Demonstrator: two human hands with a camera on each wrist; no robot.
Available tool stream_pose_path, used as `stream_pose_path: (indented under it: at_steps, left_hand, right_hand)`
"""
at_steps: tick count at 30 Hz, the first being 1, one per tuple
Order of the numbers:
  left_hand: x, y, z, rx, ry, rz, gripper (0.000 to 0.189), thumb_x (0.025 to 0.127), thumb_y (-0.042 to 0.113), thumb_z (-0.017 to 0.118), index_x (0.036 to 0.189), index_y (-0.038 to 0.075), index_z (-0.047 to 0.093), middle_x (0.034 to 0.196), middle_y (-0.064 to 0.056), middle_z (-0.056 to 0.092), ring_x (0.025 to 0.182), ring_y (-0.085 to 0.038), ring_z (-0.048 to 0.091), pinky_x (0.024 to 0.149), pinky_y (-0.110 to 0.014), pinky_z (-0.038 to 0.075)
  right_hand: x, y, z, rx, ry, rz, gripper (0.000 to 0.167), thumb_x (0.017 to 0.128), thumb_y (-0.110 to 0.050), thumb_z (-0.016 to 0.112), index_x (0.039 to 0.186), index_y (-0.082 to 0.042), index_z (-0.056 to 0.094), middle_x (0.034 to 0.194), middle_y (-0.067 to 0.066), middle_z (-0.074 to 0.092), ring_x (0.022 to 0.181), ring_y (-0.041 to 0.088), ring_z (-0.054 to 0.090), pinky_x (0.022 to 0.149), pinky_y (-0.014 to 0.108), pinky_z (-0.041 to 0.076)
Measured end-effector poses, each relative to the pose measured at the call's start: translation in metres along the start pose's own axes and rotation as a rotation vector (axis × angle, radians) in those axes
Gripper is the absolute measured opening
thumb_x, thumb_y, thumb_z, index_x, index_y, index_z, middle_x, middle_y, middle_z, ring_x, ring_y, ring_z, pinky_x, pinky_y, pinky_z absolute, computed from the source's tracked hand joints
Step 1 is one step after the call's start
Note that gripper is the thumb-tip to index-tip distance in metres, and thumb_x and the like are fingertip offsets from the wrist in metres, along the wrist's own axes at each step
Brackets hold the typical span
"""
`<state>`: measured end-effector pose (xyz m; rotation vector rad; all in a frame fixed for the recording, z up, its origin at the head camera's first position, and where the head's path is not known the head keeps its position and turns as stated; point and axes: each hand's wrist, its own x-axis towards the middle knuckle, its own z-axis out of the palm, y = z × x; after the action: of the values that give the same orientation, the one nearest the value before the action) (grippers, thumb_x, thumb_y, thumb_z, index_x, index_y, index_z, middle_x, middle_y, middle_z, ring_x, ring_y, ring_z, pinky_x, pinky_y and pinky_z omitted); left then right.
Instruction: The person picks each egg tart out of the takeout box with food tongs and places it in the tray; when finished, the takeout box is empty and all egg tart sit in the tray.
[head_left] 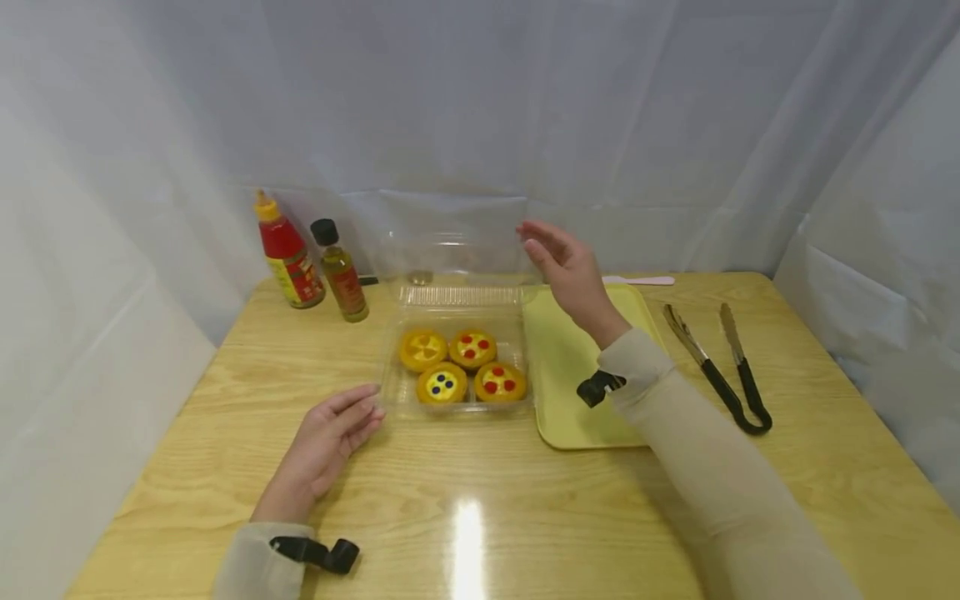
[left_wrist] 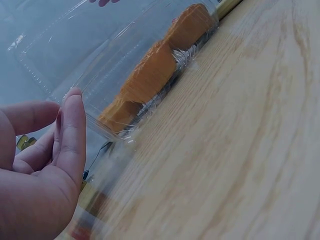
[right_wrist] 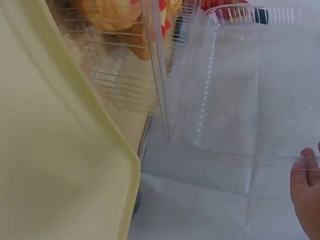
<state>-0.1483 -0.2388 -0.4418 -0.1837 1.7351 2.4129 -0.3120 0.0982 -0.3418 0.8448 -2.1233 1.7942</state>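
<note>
A clear plastic clamshell container (head_left: 457, 408) stands on the table with its lid (head_left: 450, 250) raised at the back. Several egg tarts (head_left: 442, 384) sit inside, some topped with red dots and one with dark blue dots. My left hand (head_left: 330, 437) is at the container's left front corner, fingers fairly straight and the fingertips at the rim. Up at the lid's right edge is my right hand (head_left: 573, 275), with its fingers extended. In the right wrist view, fingertips (right_wrist: 306, 165) meet the edge of the lid (right_wrist: 240, 100).
A yellow tray (head_left: 570, 417) lies right of the container, under my right forearm. Tongs (head_left: 727, 383) with black handles lie further right. A red sauce bottle (head_left: 288, 258) and an oil bottle (head_left: 345, 283) stand back left. Behind the tray is a pale pink utensil (head_left: 652, 281).
</note>
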Motion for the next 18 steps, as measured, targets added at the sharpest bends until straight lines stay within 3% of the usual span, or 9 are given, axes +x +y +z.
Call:
stream_pose_path:
  at_steps: [5, 9, 13, 18]
  left_hand:
    - [0.0, 0.001, -0.001, 0.015, 0.012, -0.024, 0.039, 0.1, 0.011, 0.06, 0.136, -0.001, 0.053, 0.113, -0.008, 0.065, 0.098, -0.013, 0.066, 0.092, -0.027, 0.055]
    - [0.001, 0.001, -0.003, 0.018, 0.016, -0.035, 0.04, 0.1, 0.012, 0.061, 0.137, 0.0, 0.053, 0.117, -0.009, 0.063, 0.099, -0.014, 0.066, 0.094, -0.028, 0.054]
    - [0.001, 0.001, -0.003, 0.014, 0.015, -0.028, 0.037, 0.1, 0.012, 0.06, 0.135, 0.001, 0.055, 0.116, -0.009, 0.064, 0.099, -0.013, 0.066, 0.093, -0.027, 0.055]
    - [0.002, -0.001, -0.001, 0.014, 0.017, -0.013, 0.037, 0.1, 0.008, 0.059, 0.135, -0.002, 0.055, 0.112, -0.008, 0.065, 0.097, -0.013, 0.066, 0.092, -0.027, 0.055]
  right_hand:
    - [0.007, 0.008, 0.002, 0.077, 0.023, 0.035, 0.038, 0.105, -0.011, 0.049, 0.14, 0.001, 0.052, 0.141, 0.016, 0.054, 0.128, 0.026, 0.051, 0.108, 0.034, 0.044]
    - [0.013, 0.015, 0.004, 0.179, 0.022, 0.096, 0.043, 0.105, -0.018, 0.048, 0.146, -0.004, 0.046, 0.143, 0.012, 0.052, 0.13, 0.028, 0.049, 0.109, 0.033, 0.042]
    - [0.017, 0.025, 0.006, 0.276, 0.027, 0.155, 0.048, 0.105, -0.022, 0.048, 0.151, -0.009, 0.04, 0.146, 0.014, 0.048, 0.133, 0.031, 0.046, 0.111, 0.037, 0.041]
    - [0.018, 0.041, 0.007, 0.37, 0.05, 0.238, 0.05, 0.106, -0.015, 0.047, 0.154, -0.011, 0.034, 0.149, 0.017, 0.044, 0.134, 0.031, 0.045, 0.114, 0.044, 0.037]
